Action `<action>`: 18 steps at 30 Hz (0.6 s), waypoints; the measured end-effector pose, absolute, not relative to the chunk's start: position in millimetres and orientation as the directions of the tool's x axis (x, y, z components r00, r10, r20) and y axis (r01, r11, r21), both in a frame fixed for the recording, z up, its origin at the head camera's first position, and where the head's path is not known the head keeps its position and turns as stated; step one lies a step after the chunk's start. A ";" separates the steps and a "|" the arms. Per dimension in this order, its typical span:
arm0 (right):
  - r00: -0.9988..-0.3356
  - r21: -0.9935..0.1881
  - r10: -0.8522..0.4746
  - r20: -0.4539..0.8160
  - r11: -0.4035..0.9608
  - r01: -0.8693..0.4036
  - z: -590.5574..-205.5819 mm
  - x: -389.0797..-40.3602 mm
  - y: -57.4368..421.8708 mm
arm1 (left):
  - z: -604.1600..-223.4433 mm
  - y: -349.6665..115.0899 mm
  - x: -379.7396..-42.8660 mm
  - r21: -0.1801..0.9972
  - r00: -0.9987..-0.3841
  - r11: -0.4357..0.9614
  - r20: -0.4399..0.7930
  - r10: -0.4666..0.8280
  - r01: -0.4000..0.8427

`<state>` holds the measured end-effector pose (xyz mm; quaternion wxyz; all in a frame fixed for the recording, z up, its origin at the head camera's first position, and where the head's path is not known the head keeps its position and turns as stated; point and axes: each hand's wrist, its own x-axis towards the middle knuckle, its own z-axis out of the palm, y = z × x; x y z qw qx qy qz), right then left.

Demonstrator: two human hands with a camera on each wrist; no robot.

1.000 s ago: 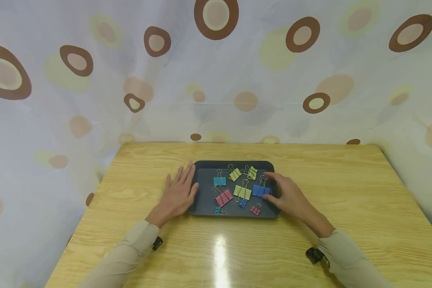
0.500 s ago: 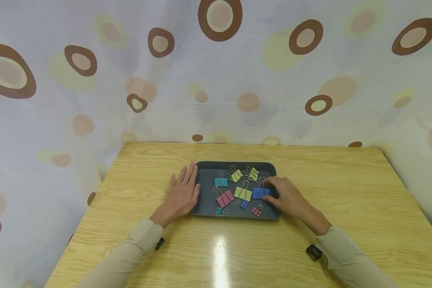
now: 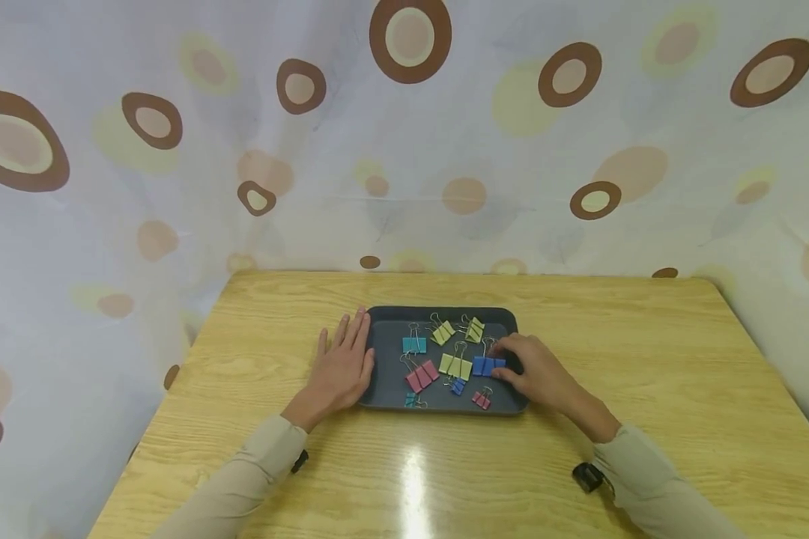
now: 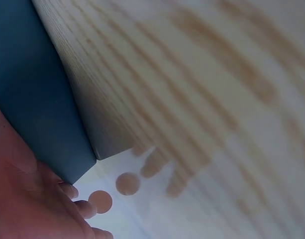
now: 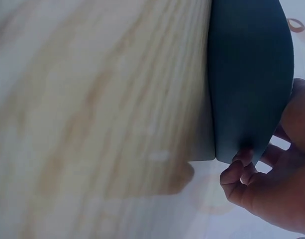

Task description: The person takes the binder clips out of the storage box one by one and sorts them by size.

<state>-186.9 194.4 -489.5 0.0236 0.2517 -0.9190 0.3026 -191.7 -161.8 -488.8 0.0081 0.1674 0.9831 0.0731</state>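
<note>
A dark grey tray [image 3: 438, 397] holds several coloured binder clips. My right hand [image 3: 546, 374] reaches over its right rim, thumb and index finger pinching the large blue binder clip [image 3: 488, 366]. That clip lies in the tray with its wire handles towards the far side. Straight fingers of my left hand [image 3: 340, 374] rest along the tray's left edge. In the left wrist view the left palm [image 4: 23, 199] lies beside the tray's outer wall [image 4: 48, 99]. The right wrist view shows the right hand [image 5: 276, 184] with curled fingers at the tray wall [image 5: 249, 74]; the clip is hidden there.
Close to the blue clip lie a yellow binder clip [image 3: 455, 367] and a small blue one [image 3: 458, 386]. A pink clip [image 3: 422, 376] and a teal one [image 3: 414, 345] are further left. The tray stands on a wooden table [image 3: 344, 479] before a patterned sheet [image 3: 404, 150].
My right thumb and index finger have closed in on the large blue binder clip. My left hand stays at the tray's left edge. The whole view has shifted slightly.
</note>
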 end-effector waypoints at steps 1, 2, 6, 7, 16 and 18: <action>-0.872 -0.546 -0.447 0.199 0.688 -0.478 -489.8 -186.5 194.4 | -488.9 -161.9 -191.1 0.147 -0.944 0.933 0.009 0.330 0.328; -0.872 -0.548 -0.445 0.203 0.686 -0.478 -489.9 -185.9 194.3 | -488.8 -161.9 -190.6 0.148 -0.944 0.933 0.008 0.330 0.327; -0.867 -0.551 -0.447 0.220 0.676 -0.489 -489.2 -184.4 193.7 | -489.0 -161.6 -189.5 0.143 -0.945 0.934 0.014 0.328 0.326; -0.865 -0.552 -0.449 0.223 0.673 -0.492 -488.9 -184.3 193.7 | -489.3 -161.5 -189.5 0.140 -0.945 0.935 0.017 0.326 0.325; -0.848 -0.566 -0.422 0.321 0.633 -0.529 -479.7 -183.6 201.2 | -489.1 -159.6 -189.5 0.120 -0.946 0.939 0.030 0.322 0.323; -0.845 -0.570 -0.411 0.343 0.624 -0.535 -477.2 -183.5 202.8 | -488.2 -159.6 -189.6 0.114 -0.946 0.939 0.031 0.322 0.323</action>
